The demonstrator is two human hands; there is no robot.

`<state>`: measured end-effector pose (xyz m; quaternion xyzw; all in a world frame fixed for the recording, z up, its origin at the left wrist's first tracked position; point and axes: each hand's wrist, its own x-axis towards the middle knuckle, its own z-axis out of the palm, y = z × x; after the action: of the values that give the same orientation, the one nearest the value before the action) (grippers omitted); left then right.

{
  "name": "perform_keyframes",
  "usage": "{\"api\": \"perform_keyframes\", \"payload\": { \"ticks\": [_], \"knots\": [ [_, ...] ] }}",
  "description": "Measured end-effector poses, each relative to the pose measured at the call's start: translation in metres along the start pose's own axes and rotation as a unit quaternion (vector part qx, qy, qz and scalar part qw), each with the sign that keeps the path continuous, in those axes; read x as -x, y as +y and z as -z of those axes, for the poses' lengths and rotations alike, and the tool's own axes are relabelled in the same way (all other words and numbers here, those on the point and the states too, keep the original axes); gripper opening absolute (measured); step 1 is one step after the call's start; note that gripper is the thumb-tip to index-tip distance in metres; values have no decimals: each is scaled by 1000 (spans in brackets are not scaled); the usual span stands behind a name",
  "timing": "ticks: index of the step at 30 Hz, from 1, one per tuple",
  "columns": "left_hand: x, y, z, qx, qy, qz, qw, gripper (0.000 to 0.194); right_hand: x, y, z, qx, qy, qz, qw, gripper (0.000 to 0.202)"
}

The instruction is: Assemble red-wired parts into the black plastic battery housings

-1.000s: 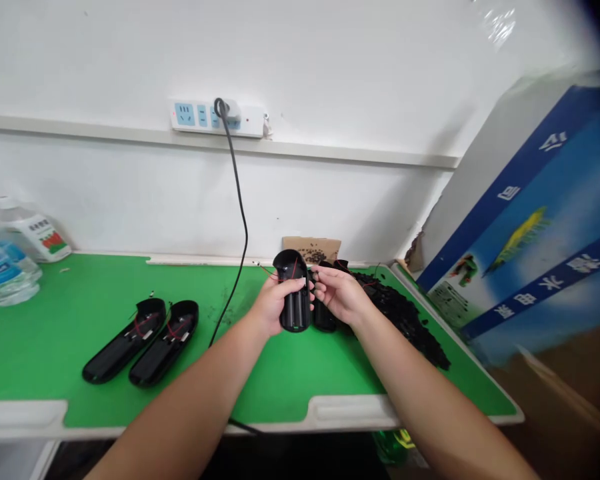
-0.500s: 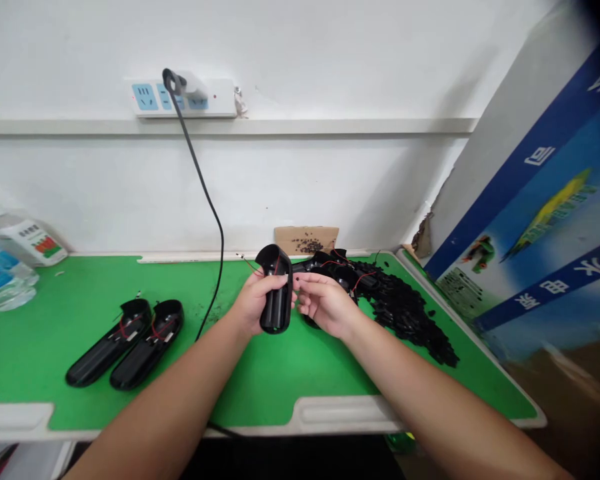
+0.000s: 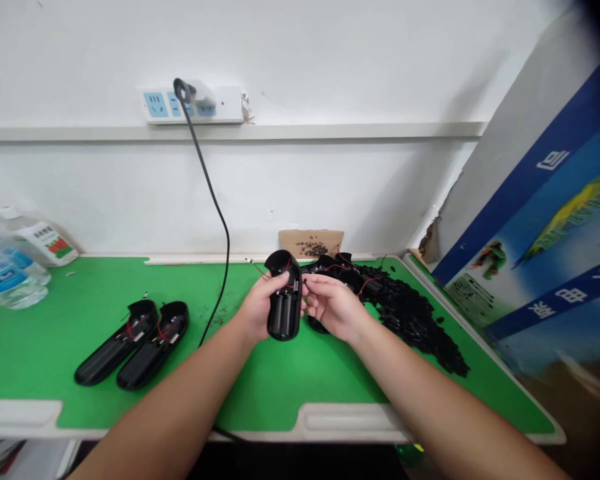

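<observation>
My left hand [image 3: 261, 305] grips a black plastic housing [image 3: 284, 313] with red wires inside, its open side facing me and its rounded hood at the top. My right hand [image 3: 333, 303] is just right of the housing, thumb and fingertips pinched on a tiny black piece [image 3: 305, 282]. Behind and to the right of that hand lie more black housings [image 3: 347, 275] with red wires, beside a heap of small black parts [image 3: 417, 320]. Two similar housings, a left one [image 3: 115, 343] and a right one [image 3: 154, 347], rest on the green mat.
Small dark pieces lie on a cardboard piece [image 3: 312, 244] by the wall. A black cable [image 3: 215, 200] hangs from a power strip [image 3: 225, 105] onto the green table [image 3: 260, 407]. Bottles [image 3: 45, 241] stand at the left; a large printed box [image 3: 535, 200] is at the right.
The housing in my left hand has turned slightly, showing more of its inside and wires. My right fingers remain pinched near its right edge. The whole view has shifted a little.
</observation>
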<state>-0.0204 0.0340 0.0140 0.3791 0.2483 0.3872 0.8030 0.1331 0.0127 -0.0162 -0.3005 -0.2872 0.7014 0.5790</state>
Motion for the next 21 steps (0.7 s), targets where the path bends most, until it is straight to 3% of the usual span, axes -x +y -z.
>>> {"api": "perform_keyframes", "payload": {
  "ticks": [5,21],
  "knots": [
    [1,1,0,14,-11,-2,1000,37,0,0,0,2,-7,2,1000,27],
    [2,-1,1,-23,34,-38,998,47,-1,1,1,-3,22,-2,1000,28]
  ]
}}
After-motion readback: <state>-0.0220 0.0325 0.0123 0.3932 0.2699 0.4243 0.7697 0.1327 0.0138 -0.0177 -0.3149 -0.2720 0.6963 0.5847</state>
